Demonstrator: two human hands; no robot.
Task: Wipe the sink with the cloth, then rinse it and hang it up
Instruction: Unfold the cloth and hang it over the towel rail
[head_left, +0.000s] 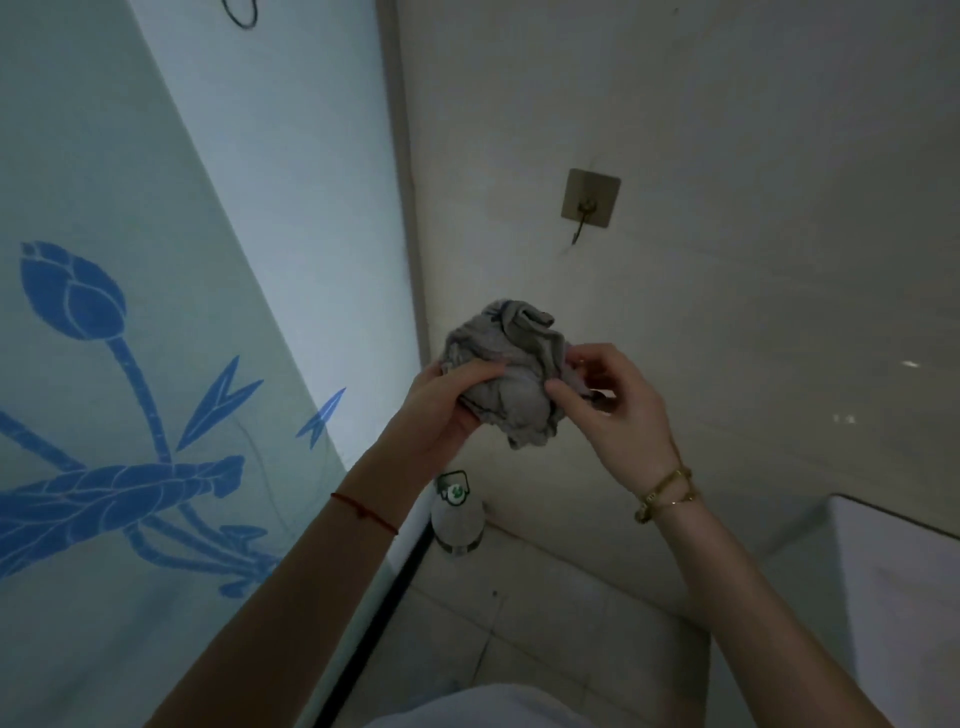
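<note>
Fingers (480, 370) of the left hand (441, 405) curl round the crumpled grey fabric cloth (506, 374); the right hand (615, 410) pinches its opposite edge. Cloth is bunched, no clear long axis, held in the air between both hands. Square adhesive metal wall hook (589, 205) sits on the pale wall directly above the cloth, well apart — right hand looks slightly nearer. Nothing stands between. Below: a white bottle (457, 519) on the tiled floor; white sink edge (893, 525) at lower right. Judged stage: hanging up.

Cloth (506, 374): grey woven fabric, matt, crumpled. Wall hook (589, 200): metal on glossy plate. Wall tiles (753, 208): smooth, slightly glossy.
</note>
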